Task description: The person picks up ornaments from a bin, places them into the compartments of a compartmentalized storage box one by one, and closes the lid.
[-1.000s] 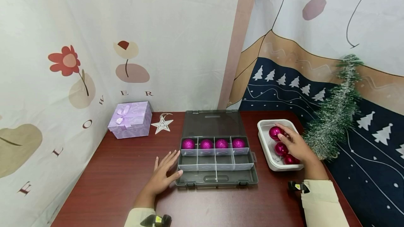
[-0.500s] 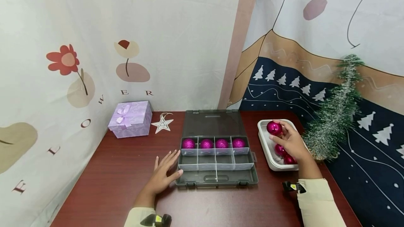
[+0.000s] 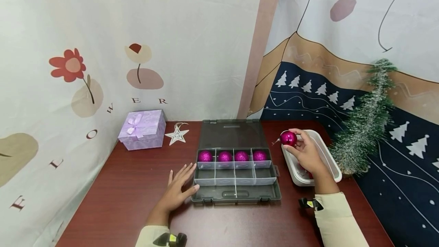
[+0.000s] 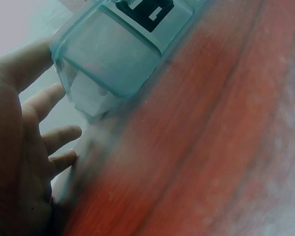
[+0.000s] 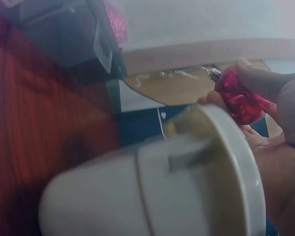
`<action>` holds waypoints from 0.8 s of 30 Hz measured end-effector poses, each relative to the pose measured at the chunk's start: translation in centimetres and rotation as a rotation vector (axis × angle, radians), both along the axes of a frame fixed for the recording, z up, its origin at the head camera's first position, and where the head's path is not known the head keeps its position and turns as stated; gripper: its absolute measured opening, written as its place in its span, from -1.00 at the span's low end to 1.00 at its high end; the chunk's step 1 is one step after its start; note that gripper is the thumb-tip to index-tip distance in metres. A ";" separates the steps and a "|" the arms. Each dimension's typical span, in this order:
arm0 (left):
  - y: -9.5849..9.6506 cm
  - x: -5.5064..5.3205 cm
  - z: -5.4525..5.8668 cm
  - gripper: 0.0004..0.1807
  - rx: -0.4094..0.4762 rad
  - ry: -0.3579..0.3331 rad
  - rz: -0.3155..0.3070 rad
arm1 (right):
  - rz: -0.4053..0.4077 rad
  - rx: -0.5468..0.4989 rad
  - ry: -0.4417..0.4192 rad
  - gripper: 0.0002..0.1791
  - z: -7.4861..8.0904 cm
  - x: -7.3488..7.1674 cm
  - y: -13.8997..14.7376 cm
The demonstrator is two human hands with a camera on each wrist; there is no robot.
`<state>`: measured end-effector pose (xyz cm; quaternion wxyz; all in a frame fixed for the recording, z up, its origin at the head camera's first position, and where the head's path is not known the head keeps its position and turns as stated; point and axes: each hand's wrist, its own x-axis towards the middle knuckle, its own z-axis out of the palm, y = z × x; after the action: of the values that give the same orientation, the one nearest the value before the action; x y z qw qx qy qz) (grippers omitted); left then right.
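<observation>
A shiny magenta Christmas ball is pinched between the thumb and fingers of my right hand, over the left rim of the white tray. Its silver cap and hook point left, and the right wrist view shows the ball above the tray's rim. My left hand lies with spread fingers against the left side of the grey divided box. That box stands with its lid folded back. Glittery magenta balls fill its rear row of compartments. My right hand and forearm hide most of the tray's contents.
A lilac gift box with a bow stands at the back left, a white star ornament beside it. Behind the tray, at right, is a frosted tinsel tree. Hanging printed cloth borders the table.
My right hand has lifted a shiny ball from the tray and carried it left to the tray's left rim. My left hand has stayed at the box.
</observation>
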<state>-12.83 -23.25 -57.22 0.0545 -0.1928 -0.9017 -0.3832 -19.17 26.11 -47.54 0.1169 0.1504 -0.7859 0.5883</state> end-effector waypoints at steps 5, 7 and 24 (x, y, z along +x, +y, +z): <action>0.1 0.0 0.0 -0.16 -0.004 -0.003 -0.003 | 0.027 -0.008 -0.030 -0.34 -0.2 0.0 -1.1; 0.1 0.0 0.0 -0.16 -0.001 -0.003 -0.002 | 0.026 0.005 -0.049 -0.33 -0.2 0.0 -1.5; 0.1 0.0 0.1 -0.16 -0.003 -0.007 0.001 | 0.101 0.096 0.013 -0.38 -0.1 0.0 -5.5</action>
<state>-12.84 -23.16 -57.07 0.0513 -0.1910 -0.9026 -0.3824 -19.17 20.58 -47.61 0.0848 0.1993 -0.8038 0.5540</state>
